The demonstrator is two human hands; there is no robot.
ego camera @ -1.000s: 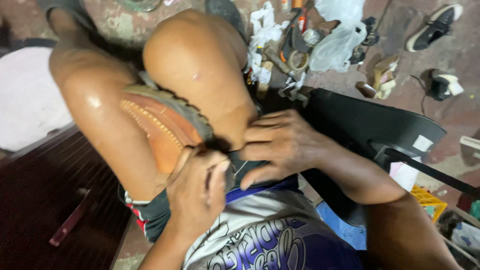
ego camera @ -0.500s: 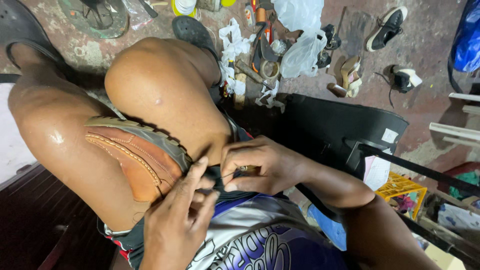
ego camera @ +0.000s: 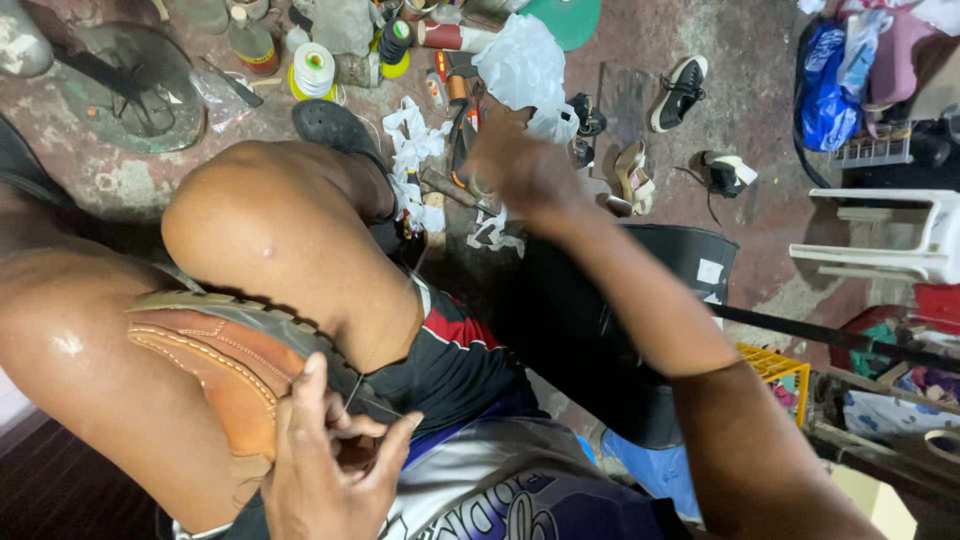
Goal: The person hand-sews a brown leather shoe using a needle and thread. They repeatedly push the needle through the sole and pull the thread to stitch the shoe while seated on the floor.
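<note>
A brown leather shoe (ego camera: 215, 355) with a ridged sole and pale stitching is wedged between my bare knees. My left hand (ego camera: 325, 455) rests on the shoe's heel end, fingers pinched on a thin thread (ego camera: 375, 405) that runs off to the right. My right hand (ego camera: 520, 170) is stretched out far forward over the floor, blurred, its fingers closed; the thread seems to lead up toward it, but what it holds is too blurred to tell.
The stained floor ahead holds a spool of thread (ego camera: 313, 70), bottles (ego camera: 250, 40), tools, white rags (ego camera: 415, 135), a plastic bag (ego camera: 520, 65) and loose shoes (ego camera: 680, 92). A black container (ego camera: 690, 265) stands at my right, a white plastic chair (ego camera: 890, 240) beyond it.
My right hand has left the shoe and swung out forward and up, away from my lap. The left hand stays on the shoe. The view has tilted up toward the floor.
</note>
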